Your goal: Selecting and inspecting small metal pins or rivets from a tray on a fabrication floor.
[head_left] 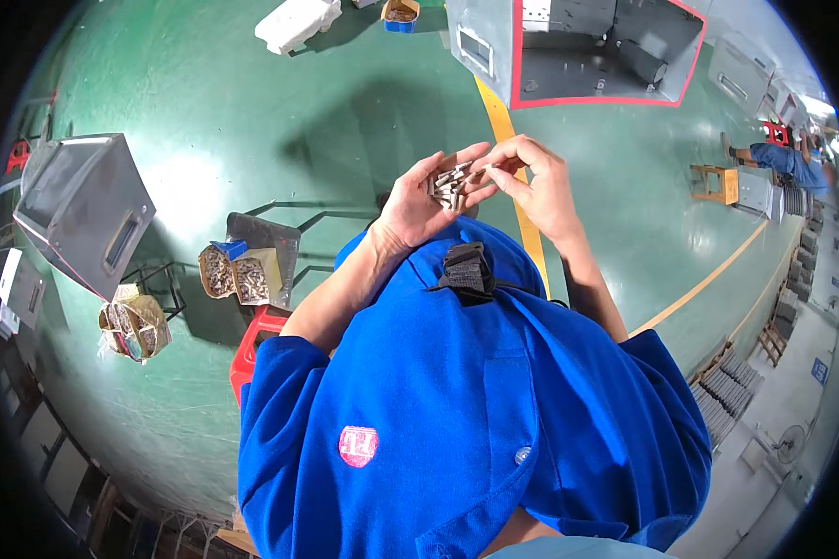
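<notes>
My left hand (410, 207) is turned palm up and cupped around a small heap of short metal cylinders (449, 189). They lie loose, in several directions, across the palm and the base of the fingers. My right hand (543, 186) comes in from the right, its thumb and forefinger pinched together just by the left fingertips. Whatever sits in that pinch is too small and too hidden to make out. Both hands are held in front of my blue shirt, above the green floor.
Left of me, two open boxes of small metal parts (252, 279) rest on a dark stand beside a red stool (252, 345). Another filled bag (135, 326) is farther left. Grey metal cabinets (89, 210) stand left and ahead, one red-edged (515, 56). A person (781, 158) is far right.
</notes>
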Available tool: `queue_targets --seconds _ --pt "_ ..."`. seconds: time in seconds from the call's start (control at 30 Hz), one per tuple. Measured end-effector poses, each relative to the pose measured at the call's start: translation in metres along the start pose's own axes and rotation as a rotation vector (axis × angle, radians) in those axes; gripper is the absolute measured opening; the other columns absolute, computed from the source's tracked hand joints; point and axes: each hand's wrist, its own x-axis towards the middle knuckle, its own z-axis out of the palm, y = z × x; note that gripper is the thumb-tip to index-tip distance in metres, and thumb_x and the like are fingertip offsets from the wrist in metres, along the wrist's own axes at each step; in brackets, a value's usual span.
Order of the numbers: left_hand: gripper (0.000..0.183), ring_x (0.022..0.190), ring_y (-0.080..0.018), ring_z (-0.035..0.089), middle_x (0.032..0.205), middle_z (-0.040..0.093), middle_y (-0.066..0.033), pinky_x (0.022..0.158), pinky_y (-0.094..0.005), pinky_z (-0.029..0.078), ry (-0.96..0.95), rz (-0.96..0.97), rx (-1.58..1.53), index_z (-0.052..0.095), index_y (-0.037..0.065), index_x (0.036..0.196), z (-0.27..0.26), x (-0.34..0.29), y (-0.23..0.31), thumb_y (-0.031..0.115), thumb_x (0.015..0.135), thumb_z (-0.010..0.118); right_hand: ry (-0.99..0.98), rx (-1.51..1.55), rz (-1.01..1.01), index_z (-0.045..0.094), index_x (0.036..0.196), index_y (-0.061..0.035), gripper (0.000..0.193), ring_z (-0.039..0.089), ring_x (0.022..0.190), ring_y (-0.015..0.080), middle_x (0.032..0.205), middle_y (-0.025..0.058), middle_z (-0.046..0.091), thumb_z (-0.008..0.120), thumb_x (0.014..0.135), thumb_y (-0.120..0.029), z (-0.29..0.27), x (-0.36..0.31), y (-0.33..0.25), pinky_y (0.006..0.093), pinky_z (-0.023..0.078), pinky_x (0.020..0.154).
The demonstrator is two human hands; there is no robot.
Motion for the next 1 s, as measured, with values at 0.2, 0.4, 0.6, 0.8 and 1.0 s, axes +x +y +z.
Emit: queue_targets --seconds 0.2,0.4,0.6,0.8,1.0 --pt "0.052 0.11 -0.0236 0.053 0.125 0.051 -0.0157 0.098 -0.0377 0.039 -0.117 -0.047 -0.002 0.031 -0.005 0.135 -0.014 0.004 0.002 0.029 0.096 0.03 -0.072 -0.411 -0.36 0.054 0.078 -0.0036 0.012 0.06 0.079 0.0246 0.08 0.0105 0.058 0.062 0.07 -0.003 0.0 -0.002 -0.009 0.0347 0.049 0.073" --pt "0.048 0.116 -0.0198 0.049 0.131 0.048 -0.0117 0.1 -0.0336 0.036 0.076 -0.051 0.035 0.032 -0.002 0.136 -0.006 -0.003 -0.004 0.024 0.096 0.026 -0.206 -0.631 -0.439 0.053 0.081 -0.0033 0.01 0.058 0.089 0.0281 0.086 0.0123 0.059 0.054 0.074 -0.009 0.016 -0.006 -0.008 0.0382 0.047 0.081" --pt "0.041 0.117 -0.0195 0.047 0.128 0.048 -0.0126 0.102 -0.0318 0.035 -0.075 -0.041 0.162 0.035 -0.004 0.131 0.001 0.014 -0.023 0.016 0.095 0.033 -0.213 -0.685 -0.335 0.052 0.087 -0.0016 0.013 0.058 0.095 0.0297 0.092 0.0142 0.057 0.054 0.075 -0.007 -0.004 -0.017 0.003 0.0373 0.047 0.085" --pt "0.03 0.103 -0.015 0.056 0.113 0.057 -0.0092 0.09 -0.0302 0.046 0.025 0.073 0.707 0.044 -0.004 0.121 -0.016 0.027 -0.049 0.002 0.092 0.044 -0.238 -0.723 -0.325 0.053 0.087 -0.0008 0.013 0.059 0.089 0.0312 0.089 0.0158 0.057 0.053 0.076 -0.007 -0.024 -0.031 0.024 0.0381 0.047 0.082" --pt "0.029 0.095 -0.0193 0.059 0.104 0.059 -0.0123 0.086 -0.0335 0.049 0.079 -0.179 0.937 0.049 -0.006 0.115 -0.018 0.067 -0.08 0.002 0.088 0.045 -0.35 -0.648 -0.091 0.055 0.083 -0.0004 0.011 0.058 0.089 0.0336 0.087 0.0167 0.057 0.054 0.074 -0.007 -0.058 -0.053 0.055 0.0419 0.047 0.079"
